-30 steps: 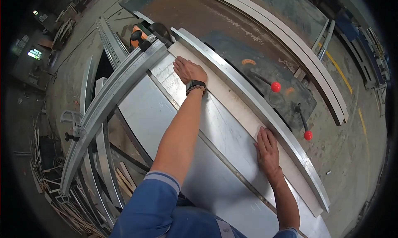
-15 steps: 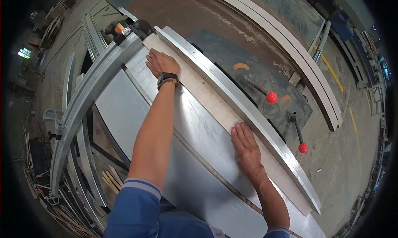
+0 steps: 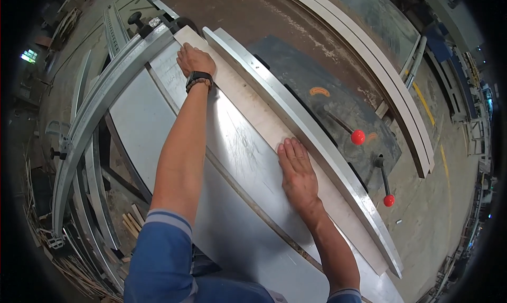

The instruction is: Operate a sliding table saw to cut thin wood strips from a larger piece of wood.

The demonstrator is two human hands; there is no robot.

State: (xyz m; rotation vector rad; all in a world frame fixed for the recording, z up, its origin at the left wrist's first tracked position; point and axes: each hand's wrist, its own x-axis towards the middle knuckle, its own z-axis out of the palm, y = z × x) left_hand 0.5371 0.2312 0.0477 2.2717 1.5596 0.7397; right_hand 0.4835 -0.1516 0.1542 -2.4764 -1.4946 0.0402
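Note:
A long pale wooden board (image 3: 254, 110) lies on the shiny metal machine table (image 3: 232, 136), alongside a straight silver fence (image 3: 296, 113). My left hand (image 3: 196, 61), with a dark watch on its wrist, rests near the board's far end, its fingers stretched forward over the edge nearer me. Lower down, my right hand (image 3: 298, 168) lies on the same edge, fingers straight and flat, the tips toward the fence. Neither hand wraps round anything. Both palms hide part of the board's edge.
Beyond the fence, two levers end in red balls (image 3: 358, 137) on a dark plate. A curved-looking metal rail (image 3: 100, 76) with black knobs borders the left. A long pale double bar (image 3: 364, 41) runs along the far right. Wood strips (image 3: 131, 224) lie lower left.
Both hands have moved forward along the fence, and the board has slid a little forward with them. The whole view has also shifted slightly.

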